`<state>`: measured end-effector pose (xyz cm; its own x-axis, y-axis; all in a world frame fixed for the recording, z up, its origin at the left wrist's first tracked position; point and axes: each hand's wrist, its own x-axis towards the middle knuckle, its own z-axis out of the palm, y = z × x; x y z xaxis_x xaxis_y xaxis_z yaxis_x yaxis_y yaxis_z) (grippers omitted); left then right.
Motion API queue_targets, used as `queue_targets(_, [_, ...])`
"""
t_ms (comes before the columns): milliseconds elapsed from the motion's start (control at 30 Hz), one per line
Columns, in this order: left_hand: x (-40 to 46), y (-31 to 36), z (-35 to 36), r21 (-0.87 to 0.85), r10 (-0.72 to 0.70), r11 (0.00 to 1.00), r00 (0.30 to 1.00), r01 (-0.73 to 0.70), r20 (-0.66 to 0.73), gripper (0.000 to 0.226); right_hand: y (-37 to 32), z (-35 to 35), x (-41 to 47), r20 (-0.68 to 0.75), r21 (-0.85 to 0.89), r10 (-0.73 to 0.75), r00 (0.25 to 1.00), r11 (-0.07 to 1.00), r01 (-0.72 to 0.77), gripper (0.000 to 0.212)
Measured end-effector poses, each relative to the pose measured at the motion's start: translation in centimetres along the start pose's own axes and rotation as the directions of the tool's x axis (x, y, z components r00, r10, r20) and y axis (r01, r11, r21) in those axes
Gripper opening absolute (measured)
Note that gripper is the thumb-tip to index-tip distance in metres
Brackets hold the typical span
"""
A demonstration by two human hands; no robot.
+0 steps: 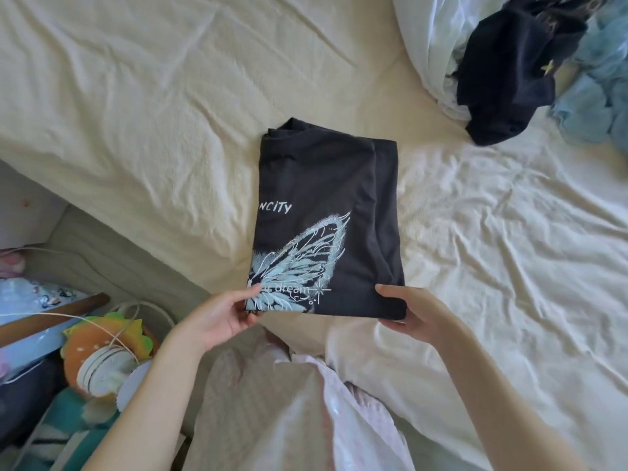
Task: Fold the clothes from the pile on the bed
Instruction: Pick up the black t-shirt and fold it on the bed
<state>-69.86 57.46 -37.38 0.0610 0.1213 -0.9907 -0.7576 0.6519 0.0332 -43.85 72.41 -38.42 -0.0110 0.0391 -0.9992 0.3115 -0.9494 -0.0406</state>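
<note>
- Got the dark t-shirt [326, 212] folded into a neat rectangle, lying flat around the middle of the bed [136, 96], butterfly print facing up and the collar end pointing away from me.
- My left hand [221, 317] is pinching the near-left corner of it, thumb on top right over the butterfly wing, fingers tucked under the edge.
- My right hand [407, 311] has the near-right corner the same way: thumb on top, fingers curled underneath.
- Both arms reach in from the near edge of the bed, wrists about level.
- The rest of the pile [530, 62] sits at the far right corner of the bed, dark stuff and some light blue stuff on a white bundle.
</note>
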Motion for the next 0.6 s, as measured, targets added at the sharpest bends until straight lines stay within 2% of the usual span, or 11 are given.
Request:
queue_targets(133, [-0.8, 3.1, 1.2, -0.002, 0.091, 0.996, 0.995, -0.091, 0.032, 0.029, -3.0, 0.4, -0.9, 0.061, 0.078, -0.052, 0.997, 0.996, 0.047, 0.012])
queue_targets(200, [-0.9, 5.5, 2.3, -0.049, 0.153, 0.987, 0.988, -0.152, 0.01, 0.018, -5.8, 1.0, -1.4, 0.069, 0.127, -0.1, 0.993, 0.988, 0.091, 0.006])
queue_targets(233, [-0.9, 6.9, 2.9, -0.083, 0.177, 0.981, 0.984, -0.177, -0.007, 0.013, -7.4, 1.3, -1.6, 0.074, 0.141, -0.123, 0.99, 0.984, 0.112, 0.007])
queue_targets(300, [-0.7, 9.8, 4.6, -0.139, 0.221, 0.965, 0.975, -0.223, -0.03, 0.018, -10.7, 2.0, -2.0, 0.084, 0.151, -0.18, 0.98, 0.975, 0.166, 0.012])
queue_targets(367, [0.1, 12.5, 6.3, -0.149, 0.302, 0.941, 0.952, -0.305, -0.043, 0.022, -13.6, 3.4, -1.9, 0.03, 0.135, -0.265, 0.964, 0.956, 0.259, 0.02])
queue_targets(433, [1.4, 14.2, 8.3, 0.0, 0.439, 0.898, 0.894, -0.441, -0.089, 0.025, -15.6, 5.3, -1.1, -0.151, 0.03, -0.433, 0.888, 0.896, 0.442, 0.025])
queue_targets(467, [2.1, 14.5, 9.2, 0.195, 0.548, 0.831, 0.829, -0.522, -0.115, 0.026, -16.0, 6.4, -0.5, -0.254, -0.111, -0.567, 0.784, 0.822, 0.558, 0.025])
queue_targets(500, [3.0, 14.5, 10.0, 0.463, 0.68, 0.681, 0.724, -0.567, -0.113, 0.027, -16.0, 7.4, 0.1, -0.308, -0.321, -0.719, 0.623, 0.695, 0.643, 0.025])
queue_targets(533, [3.8, 14.2, 10.4, 0.722, 0.811, 0.432, 0.582, -0.54, -0.049, 0.03, -15.7, 8.2, 0.8, -0.26, -0.547, -0.862, 0.436, 0.504, 0.669, 0.027])
queue_targets(567, [4.8, 13.8, 10.6, 0.885, 0.891, 0.136, 0.446, -0.446, 0.088, 0.034, -15.3, 8.9, 1.7, -0.121, -0.722, -0.951, 0.284, 0.281, 0.632, 0.031])
queue_targets(600, [5.8, 13.4, 10.8, 0.937, 0.902, -0.113, 0.362, -0.33, 0.236, 0.04, -14.7, 9.4, 2.7, 0.044, -0.826, -0.977, 0.206, 0.081, 0.558, 0.036])
